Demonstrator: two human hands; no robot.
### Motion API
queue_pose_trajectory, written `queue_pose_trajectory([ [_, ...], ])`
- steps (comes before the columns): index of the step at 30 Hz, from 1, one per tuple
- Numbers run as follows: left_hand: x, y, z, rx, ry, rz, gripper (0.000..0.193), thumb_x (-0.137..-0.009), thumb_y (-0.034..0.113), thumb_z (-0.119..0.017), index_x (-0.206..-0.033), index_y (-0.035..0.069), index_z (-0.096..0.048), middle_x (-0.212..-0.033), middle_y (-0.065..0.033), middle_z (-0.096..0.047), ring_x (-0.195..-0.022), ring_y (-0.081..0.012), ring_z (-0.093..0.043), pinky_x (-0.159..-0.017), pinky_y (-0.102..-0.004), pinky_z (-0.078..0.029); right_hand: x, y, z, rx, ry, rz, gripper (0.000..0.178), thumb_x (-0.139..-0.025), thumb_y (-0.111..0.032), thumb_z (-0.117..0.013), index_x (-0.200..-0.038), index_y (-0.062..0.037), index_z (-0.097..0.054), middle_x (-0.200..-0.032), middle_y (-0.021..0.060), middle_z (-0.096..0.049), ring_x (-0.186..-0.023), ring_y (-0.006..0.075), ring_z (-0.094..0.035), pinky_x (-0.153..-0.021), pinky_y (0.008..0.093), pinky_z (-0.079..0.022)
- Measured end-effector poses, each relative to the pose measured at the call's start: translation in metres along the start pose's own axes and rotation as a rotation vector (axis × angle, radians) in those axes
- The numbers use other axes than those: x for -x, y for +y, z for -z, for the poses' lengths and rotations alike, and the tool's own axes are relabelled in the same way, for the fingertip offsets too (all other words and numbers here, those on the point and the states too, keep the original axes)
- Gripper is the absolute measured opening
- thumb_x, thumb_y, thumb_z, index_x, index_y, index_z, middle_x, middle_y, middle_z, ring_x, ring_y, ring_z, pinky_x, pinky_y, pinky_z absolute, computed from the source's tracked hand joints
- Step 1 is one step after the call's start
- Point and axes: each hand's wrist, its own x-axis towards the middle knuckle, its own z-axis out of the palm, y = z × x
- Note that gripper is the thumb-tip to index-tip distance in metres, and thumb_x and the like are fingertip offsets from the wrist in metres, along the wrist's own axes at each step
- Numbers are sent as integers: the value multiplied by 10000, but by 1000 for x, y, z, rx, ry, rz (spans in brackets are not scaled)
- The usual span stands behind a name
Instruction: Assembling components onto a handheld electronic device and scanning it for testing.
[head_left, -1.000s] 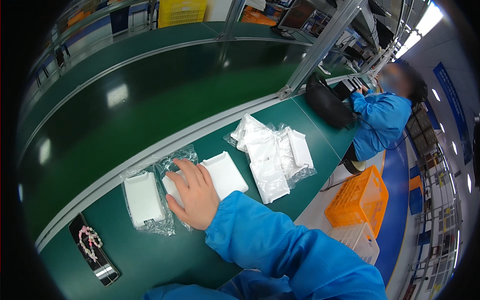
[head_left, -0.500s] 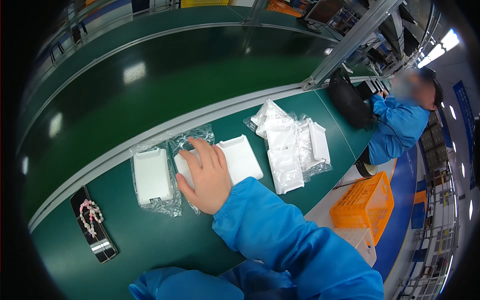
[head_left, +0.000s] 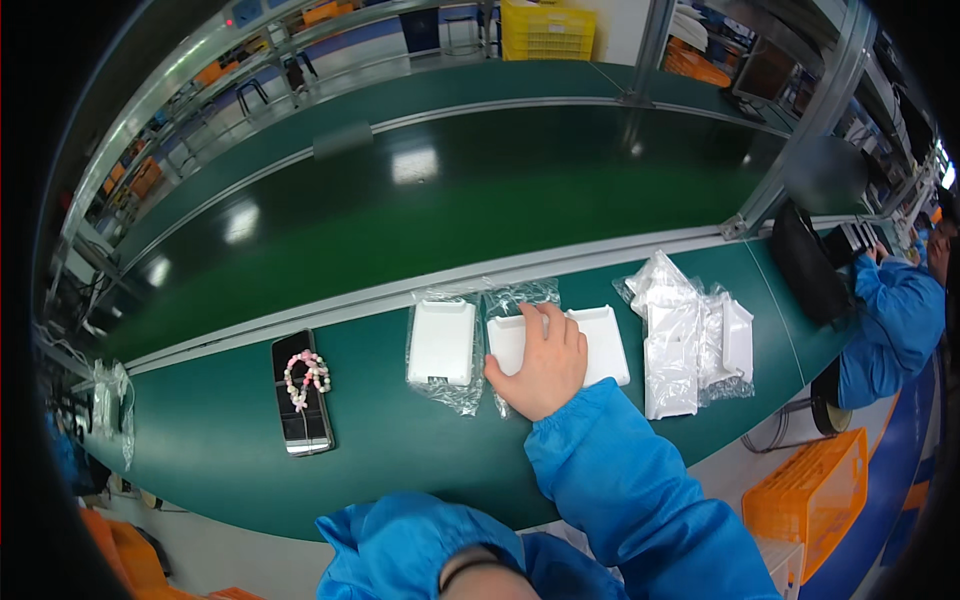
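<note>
My right hand [head_left: 545, 365] lies over a shallow white plastic tray-like piece [head_left: 507, 340], fingers stretched and thumb apart. Its palm hides part of the piece, and clear plastic film [head_left: 530, 292] shows behind the fingertips. Another white section [head_left: 605, 345] shows right of the fingers; whether the two are joined I cannot tell. Left of the hand is a white plastic cover [head_left: 442, 343] in a clear bag. At the lower edge, below the blue left sleeve [head_left: 410, 540], a bare wrist with a black band marks my left hand [head_left: 490, 580]; its fingers are hidden.
A phone [head_left: 300, 390] with a beaded strap [head_left: 305, 378] lies on the green table [head_left: 215, 430]. Several bagged white pieces [head_left: 672, 350] sit to the right, before a black bag [head_left: 805, 265]. A co-worker in blue [head_left: 900, 320] is far right, near an orange crate [head_left: 805, 500].
The view has swung left, so the table things appear farther right. My right hand stays over the same white piece. A bare left wrist with a black band has come into view.
</note>
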Motion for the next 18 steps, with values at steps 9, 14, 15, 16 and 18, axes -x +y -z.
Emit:
queue_pose_trajectory([
  [9,105,-45,163,-1137,-1269,1025,485,-761,232,-631,-1209,85,-516,-1223,-226,-454,-1064,-390,-474,-915,-449,-367,1,10,-7,76,-82,54,668,-621,-366,-707,-1205,-93,-532,-1207,173,-478,-1067,339,-471,-845,446,-383],
  [14,143,-12,207,-1225,-1491,1083,522,-764,275,-624,-1247,113,-510,-1215,-256,-447,-1105,-383,-432,-934,-488,-333,6,21,-19,46,-50,150,596,-656,-333,-695,-1158,-45,-550,-1192,221,-485,-1098,390,-449,-923,485,-359],
  [15,149,-12,204,-1195,-1445,1112,508,-763,264,-619,-1236,110,-518,-1208,-255,-450,-1121,-378,-418,-943,-502,-317,6,26,-18,55,-59,144,573,-664,-312,-692,-1142,-30,-550,-1198,221,-482,-1100,393,-450,-934,481,-359],
  [16,150,-14,199,-1146,-1438,1192,499,-763,262,-615,-1227,106,-523,-1217,-253,-442,-1141,-378,-407,-956,-512,-303,4,34,-19,50,-53,163,553,-677,-296,-685,-1136,-23,-544,-1211,220,-476,-1107,391,-447,-946,475,-355],
  [18,166,-10,198,-1146,-1372,1214,500,-747,276,-623,-1209,109,-528,-1238,-261,-411,-1183,-395,-373,-1008,-569,-242,5,42,-17,69,-53,167,497,-706,-276,-662,-1107,-16,-525,-1227,218,-463,-1118,392,-442,-942,466,-356],
])
